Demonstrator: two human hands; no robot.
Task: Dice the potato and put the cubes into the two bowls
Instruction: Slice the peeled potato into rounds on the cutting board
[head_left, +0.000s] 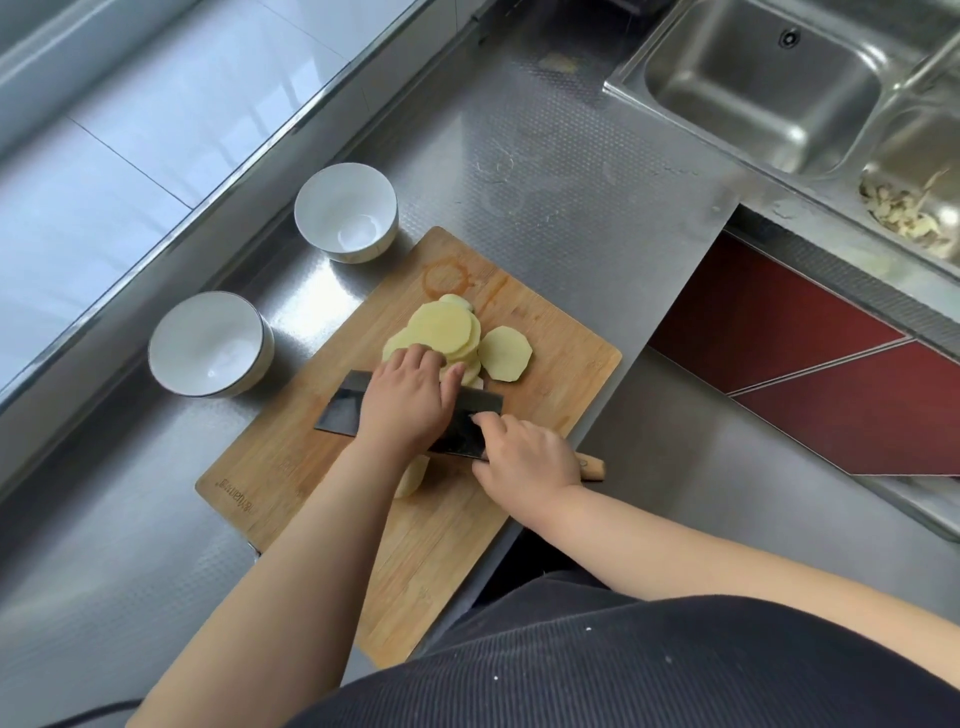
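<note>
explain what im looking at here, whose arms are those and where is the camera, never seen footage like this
There is no machine here. The single picture comes from a wide-angle camera worn on a person's head, looking down at their own arms, so the dark clothing at the bottom is their body.

On the steel counter lies a wooden cutting board with a fanned pile of potato slices and another potato piece nearer the person. The left hand rests curled on the slices, steadying them. The right hand grips the handle of a dark cleaver, whose blade sits across the board just behind the left hand.

Beside the board stand two white bowls, one farther and one nearer, both empty. A sink is at top right.
</note>
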